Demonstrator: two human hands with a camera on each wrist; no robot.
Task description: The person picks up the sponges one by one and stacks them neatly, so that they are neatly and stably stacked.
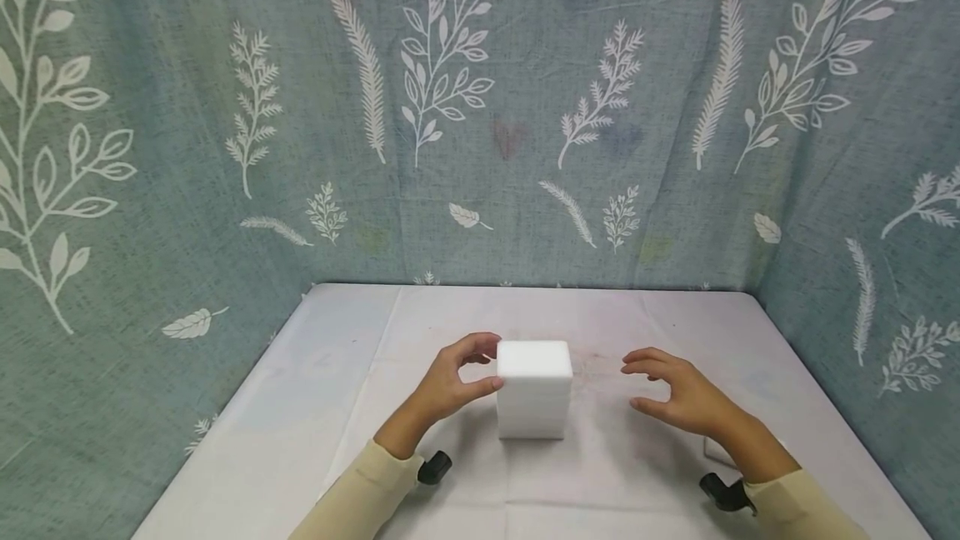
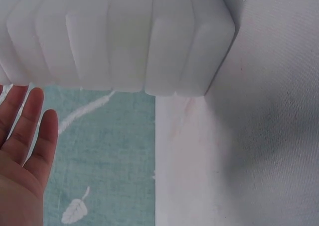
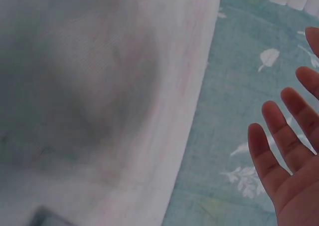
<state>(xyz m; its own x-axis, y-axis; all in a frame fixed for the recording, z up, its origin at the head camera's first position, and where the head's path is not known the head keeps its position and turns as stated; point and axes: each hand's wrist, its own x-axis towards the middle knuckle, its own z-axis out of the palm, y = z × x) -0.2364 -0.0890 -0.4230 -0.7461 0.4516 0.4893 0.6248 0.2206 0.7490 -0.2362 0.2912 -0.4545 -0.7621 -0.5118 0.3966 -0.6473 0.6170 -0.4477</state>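
Note:
A stack of several white foam-like slabs [image 1: 532,398], perhaps sponges, stands upright on the white-covered table. My left hand [image 1: 448,379] is at the stack's upper left side, thumb near the front corner and fingers near the back one. In the left wrist view, the fingertips of the left hand [image 2: 27,141] reach the end of the slabs [image 2: 127,46]; firm contact cannot be told. My right hand [image 1: 684,394] hovers to the right, apart from the stack, fingers spread and holding nothing. The right wrist view shows its relaxed fingers [image 3: 279,136] and the slabs' edges at the top right.
A small flat object with a pale rim [image 1: 718,452] lies on the table [image 1: 420,315], partly hidden under the right forearm. Black wrist mounts [image 1: 435,467] sit below both forearms. Blue-green cloth with white leaf prints [image 1: 480,107] walls the table's back and sides.

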